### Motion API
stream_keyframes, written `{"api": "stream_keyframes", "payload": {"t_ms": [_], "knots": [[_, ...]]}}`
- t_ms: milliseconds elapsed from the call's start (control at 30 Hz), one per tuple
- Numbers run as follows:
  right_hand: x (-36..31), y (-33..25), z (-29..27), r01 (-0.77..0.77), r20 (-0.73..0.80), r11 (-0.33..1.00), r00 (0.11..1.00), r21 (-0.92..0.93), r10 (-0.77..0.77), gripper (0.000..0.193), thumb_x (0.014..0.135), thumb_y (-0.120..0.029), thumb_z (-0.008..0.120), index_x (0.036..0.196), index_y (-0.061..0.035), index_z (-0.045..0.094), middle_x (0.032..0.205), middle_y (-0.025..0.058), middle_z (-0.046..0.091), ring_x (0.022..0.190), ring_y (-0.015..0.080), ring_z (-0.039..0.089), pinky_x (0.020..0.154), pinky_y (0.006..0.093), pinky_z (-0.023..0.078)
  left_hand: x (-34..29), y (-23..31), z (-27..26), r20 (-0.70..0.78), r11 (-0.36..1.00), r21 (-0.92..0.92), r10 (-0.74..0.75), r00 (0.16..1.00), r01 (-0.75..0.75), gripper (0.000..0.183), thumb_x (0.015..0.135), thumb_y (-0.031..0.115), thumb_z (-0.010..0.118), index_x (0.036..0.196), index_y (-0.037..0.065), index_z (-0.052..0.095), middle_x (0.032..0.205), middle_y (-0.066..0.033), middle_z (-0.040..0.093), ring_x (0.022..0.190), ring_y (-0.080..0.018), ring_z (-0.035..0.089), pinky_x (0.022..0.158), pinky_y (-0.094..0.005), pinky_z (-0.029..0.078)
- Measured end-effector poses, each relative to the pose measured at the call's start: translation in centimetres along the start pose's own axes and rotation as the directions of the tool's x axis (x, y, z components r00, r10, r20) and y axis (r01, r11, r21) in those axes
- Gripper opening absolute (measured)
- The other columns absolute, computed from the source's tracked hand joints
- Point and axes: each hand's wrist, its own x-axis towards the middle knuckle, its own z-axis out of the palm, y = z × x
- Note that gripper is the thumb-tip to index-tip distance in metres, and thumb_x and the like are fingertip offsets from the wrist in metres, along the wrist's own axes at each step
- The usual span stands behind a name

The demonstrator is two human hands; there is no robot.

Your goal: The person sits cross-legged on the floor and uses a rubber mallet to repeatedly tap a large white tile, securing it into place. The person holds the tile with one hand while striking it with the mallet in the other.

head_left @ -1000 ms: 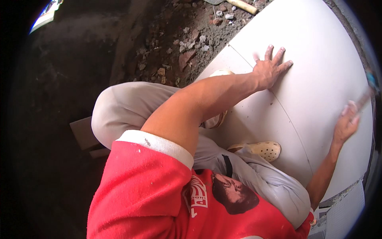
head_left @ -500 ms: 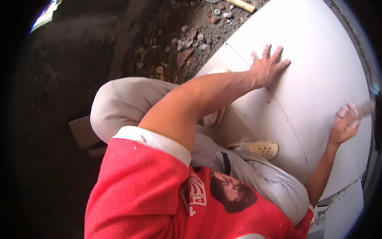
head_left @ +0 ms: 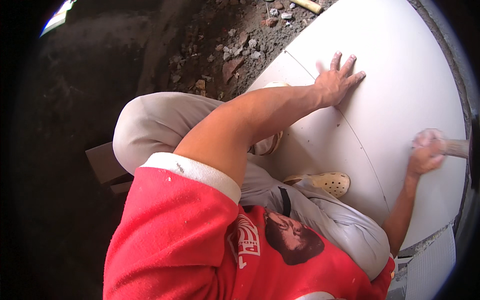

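My left hand [head_left: 337, 85] lies on a large white floor tile [head_left: 390, 50], fingers spread and palm down, close to the thin joint with the neighbouring tile [head_left: 325, 145]. At the right, my right hand [head_left: 427, 150] is closed around the pale wooden handle of a mallet [head_left: 457, 148]. The hand is smeared by motion. The handle points to the right, and its dark head is mostly lost in the black rim of the picture.
My feet in cream clogs [head_left: 330, 184] rest on the tiles. Beyond the tile edge lie rubble and wet mortar [head_left: 240, 50], with a wooden handle [head_left: 307, 6] at the top. A ridged tile piece [head_left: 431, 262] is at the lower right; brown boards [head_left: 107, 162] lie at the left.
My right hand has swung a little up and left, and the mallet's handle has turned from slanting upward to nearly level. My left hand stays in place on the tile.
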Motion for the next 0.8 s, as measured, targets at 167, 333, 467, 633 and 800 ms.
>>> {"api": "stream_keyframes", "payload": {"t_ms": [167,333,467,633,800], "knots": [[-1.7,0.1,1.0,-0.145,0.235,0.989,0.961,-0.029,0.148,0.045,0.113,-0.033,0.056,0.126,0.0087,0.067,0.089,0.0184,0.071,0.078,0.0269,0.067,0.079,0.0381,0.057,0.2,0.2,0.7,0.004,0.999,0.043,-0.006,1.0,0.006,0.106,0.086,0.024,0.086,0.17,0.043,0.025,0.181,-0.0113,0.001,0.163,-0.0496,0.008,0.115,-0.0819,0.036],[-1.2,-0.7,-0.7,-0.202,-0.093,0.941,0.968,0.27,0.234,0.034,0.11,-0.025,0.061,0.125,0.0056,0.067,0.102,0.018,0.073,0.082,0.0263,0.069,0.081,0.04,0.059,0.3,-0.1,0.8,-0.01,0.999,0.048,-0.006,1.0,0.006,0.115,0.079,0.027,0.092,0.17,0.043,0.024,0.181,-0.0113,0.002,0.164,-0.049,0.008,0.117,-0.0801,0.036],[-1.7,-2.4,0.1,0.145,-0.046,0.96,0.986,-0.239,-0.161,0.033,0.112,-0.025,0.056,0.125,0.0044,0.067,0.103,0.0212,0.074,0.088,0.0399,0.072,0.083,0.0461,0.06,0.2,-0.1,0.9,-0.04,0.999,0.043,0.001,0.999,0.001,0.119,0.076,0.03,0.095,0.17,0.042,0.024,0.181,-0.0113,0.003,0.163,-0.0498,0.007,0.116,-0.0808,0.037],[-2.1,-3.0,0.2,-0.297,0.115,0.943,0.952,0.146,0.282,0.042,0.113,-0.033,0.055,0.122,0.0069,0.067,0.1,0.0239,0.075,0.083,0.0392,0.071,0.08,0.0467,0.058,0.5,-0.2,1.3,0.049,0.999,0.034,-0.001,0.999,-0.001,0.119,0.075,0.029,0.095,0.17,0.043,0.024,0.181,-0.0112,0.003,0.164,-0.0496,0.006,0.116,-0.0808,0.037],[-2.2,-2.1,0.2,-0.123,0.11,0.985,0.985,-0.123,0.137,0.04,0.111,-0.032,0.059,0.122,0.0054,0.07,0.107,0.026,0.072,0.077,0.0386,0.068,0.074,0.047,0.057,0.6,-0.4,1.9,-0.036,0.999,0.037,-0.002,0.999,0.003,0.118,0.076,0.028,0.095,0.17,0.043,0.024,0.181,-0.0108,0.001,0.163,-0.0501,0.007,0.115,-0.0813,0.037]]}}
